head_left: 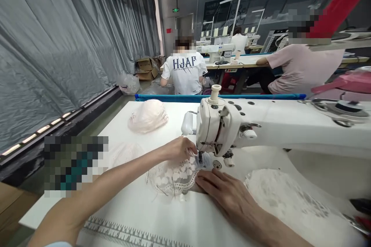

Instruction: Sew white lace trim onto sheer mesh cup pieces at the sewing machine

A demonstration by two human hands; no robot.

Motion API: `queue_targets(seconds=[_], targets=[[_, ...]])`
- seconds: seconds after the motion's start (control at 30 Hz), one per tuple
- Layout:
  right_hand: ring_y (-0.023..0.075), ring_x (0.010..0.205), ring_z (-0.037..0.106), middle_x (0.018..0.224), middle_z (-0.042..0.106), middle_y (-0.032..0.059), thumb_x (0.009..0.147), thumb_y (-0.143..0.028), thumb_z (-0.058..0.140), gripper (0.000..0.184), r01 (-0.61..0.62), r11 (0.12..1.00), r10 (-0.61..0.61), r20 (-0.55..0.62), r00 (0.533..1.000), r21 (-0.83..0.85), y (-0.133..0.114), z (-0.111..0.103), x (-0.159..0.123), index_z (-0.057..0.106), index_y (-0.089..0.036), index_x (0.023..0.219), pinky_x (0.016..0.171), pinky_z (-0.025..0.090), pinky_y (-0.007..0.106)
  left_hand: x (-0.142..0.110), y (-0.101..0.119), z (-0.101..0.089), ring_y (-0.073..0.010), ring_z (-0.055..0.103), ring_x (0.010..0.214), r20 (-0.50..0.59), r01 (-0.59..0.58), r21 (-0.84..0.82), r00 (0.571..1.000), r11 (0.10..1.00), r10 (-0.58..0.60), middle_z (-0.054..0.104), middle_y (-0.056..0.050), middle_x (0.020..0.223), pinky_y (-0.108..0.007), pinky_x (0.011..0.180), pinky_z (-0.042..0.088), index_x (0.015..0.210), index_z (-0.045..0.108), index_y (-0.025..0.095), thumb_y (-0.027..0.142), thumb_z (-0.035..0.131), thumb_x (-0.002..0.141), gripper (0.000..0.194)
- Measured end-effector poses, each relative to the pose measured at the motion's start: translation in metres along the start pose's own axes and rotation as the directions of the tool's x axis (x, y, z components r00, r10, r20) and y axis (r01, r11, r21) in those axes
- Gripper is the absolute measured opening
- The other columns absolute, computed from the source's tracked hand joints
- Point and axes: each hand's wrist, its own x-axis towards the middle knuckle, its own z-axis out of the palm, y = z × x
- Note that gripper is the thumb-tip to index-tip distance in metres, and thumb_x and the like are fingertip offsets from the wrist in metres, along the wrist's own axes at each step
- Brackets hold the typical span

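A white lace piece [174, 177] with a scalloped edge and dark loose threads lies on the table at the sewing machine [216, 123]. My left hand [183, 149] pinches its upper edge, just left of the needle area. My right hand [222, 189] rests with fingers stretched out flat at the lace's right edge, in front of the presser foot [200, 157]. The fabric right under the foot is partly hidden. To the right of my right hand, under the machine arm, lies another white lace piece [284, 193].
A pale fabric bundle [149, 115] sits at the table's back left, with more sheer fabric [124, 154] nearer. A printed ruler scale [124, 233] runs along the front edge. Beyond a blue bar [171, 97], people sit at other machines. Grey curtain [72, 38] hangs at left.
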Motion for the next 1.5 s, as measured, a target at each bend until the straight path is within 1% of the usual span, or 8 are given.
queue_targets(seconds=[0.17, 0.27, 0.33, 0.4, 0.47, 0.73, 1.3, 1.5], targets=[[0.0211, 0.084, 0.06, 0.101, 0.067, 0.0084, 0.091, -0.009, 0.027, 0.037, 0.041, 0.999, -0.042, -0.083, 0.996, -0.021, 0.003, 0.007, 0.001, 0.06, -0.017, 0.106, 0.061, 0.051, 0.031, 0.005, -0.002, -0.002, -0.0194, 0.06, 0.074, -0.186, 0.096, 0.159, 0.98, 0.983, -0.065, 0.065, -0.009, 0.08, -0.026, 0.059, 0.042, 0.081, 0.064, 0.01, 0.001, 0.046, 0.078, 0.021], [0.0204, 0.082, 0.06, 0.1, 0.067, 0.0073, 0.09, -0.008, 0.028, 0.037, 0.035, 0.999, -0.037, -0.104, 0.994, -0.026, 0.003, 0.009, 0.002, 0.061, -0.018, 0.104, 0.06, 0.05, 0.031, -0.005, 0.002, 0.013, -0.0197, 0.058, 0.075, -0.346, 0.181, 0.208, 0.933, 0.961, -0.101, 0.062, -0.012, 0.084, -0.029, 0.059, 0.041, 0.089, 0.06, 0.008, 0.005, 0.028, 0.089, 0.032], [0.0195, 0.079, 0.06, 0.098, 0.067, 0.0073, 0.09, -0.008, 0.028, 0.037, 0.032, 0.999, -0.034, -0.11, 0.993, -0.023, 0.003, 0.009, 0.002, 0.061, -0.018, 0.103, 0.06, 0.05, 0.03, -0.018, 0.007, 0.029, -0.0188, 0.057, 0.076, -0.382, 0.144, 0.264, 0.924, 0.954, -0.033, 0.062, -0.011, 0.085, -0.03, 0.062, 0.041, 0.088, 0.06, 0.011, 0.008, 0.028, 0.091, 0.032], [0.0186, 0.078, 0.06, 0.097, 0.067, 0.0073, 0.09, -0.008, 0.028, 0.036, 0.039, 0.999, -0.04, -0.117, 0.992, -0.013, 0.004, 0.007, 0.002, 0.061, -0.018, 0.102, 0.059, 0.049, 0.029, -0.031, 0.011, 0.044, -0.0166, 0.056, 0.077, -0.325, -0.037, 0.397, 0.929, 0.917, 0.179, 0.062, -0.005, 0.084, -0.03, 0.067, 0.041, 0.083, 0.061, 0.015, 0.009, 0.038, 0.09, 0.025], [0.0182, 0.079, 0.06, 0.098, 0.067, 0.008, 0.091, -0.008, 0.029, 0.035, 0.037, 0.999, -0.036, -0.128, 0.991, 0.005, 0.005, 0.004, 0.0, 0.06, -0.017, 0.104, 0.059, 0.049, 0.028, -0.04, 0.014, 0.055, -0.0145, 0.055, 0.076, -0.294, -0.129, 0.46, 0.912, 0.878, 0.287, 0.061, -0.002, 0.084, -0.03, 0.07, 0.04, 0.08, 0.061, 0.017, 0.014, 0.046, 0.089, 0.017], [0.0179, 0.08, 0.056, 0.1, 0.065, 0.008, 0.094, -0.011, 0.033, 0.03, -0.022, 0.997, 0.027, -0.058, 0.998, 0.077, 0.009, -0.001, -0.01, 0.061, -0.018, 0.105, 0.063, 0.047, 0.029, -0.044, 0.01, 0.058, -0.0147, 0.054, 0.078, -0.312, -0.076, 0.49, 0.915, 0.868, 0.256, 0.06, -0.003, 0.092, -0.034, 0.075, 0.039, 0.089, 0.059, 0.017, 0.031, 0.053, 0.088, 0.016], [0.0176, 0.092, 0.059, 0.113, 0.065, 0.009, 0.094, -0.009, 0.031, 0.034, 0.043, 0.999, -0.042, -0.072, 0.997, 0.012, 0.007, -0.001, -0.009, 0.063, -0.017, 0.1, 0.068, 0.047, 0.03, -0.044, 0.013, 0.062, -0.0162, 0.055, 0.082, -0.277, -0.039, 0.529, 0.936, 0.848, 0.216, 0.058, -0.004, 0.095, -0.036, 0.076, 0.04, 0.095, 0.054, 0.018, 0.02, 0.046, 0.09, 0.009], [0.0198, 0.089, 0.058, 0.113, 0.064, 0.009, 0.092, -0.006, 0.032, 0.033, -0.015, 0.999, 0.011, -0.084, 0.996, -0.039, 0.005, 0.004, -0.009, 0.062, -0.016, 0.101, 0.067, 0.044, 0.032, -0.035, 0.003, 0.058, -0.0138, 0.058, 0.085, -0.306, -0.132, 0.435, 0.909, 0.891, 0.283, 0.059, -0.002, 0.101, -0.035, 0.085, 0.037, 0.092, 0.052, 0.017, 0.023, 0.05, 0.09, 0.007]])
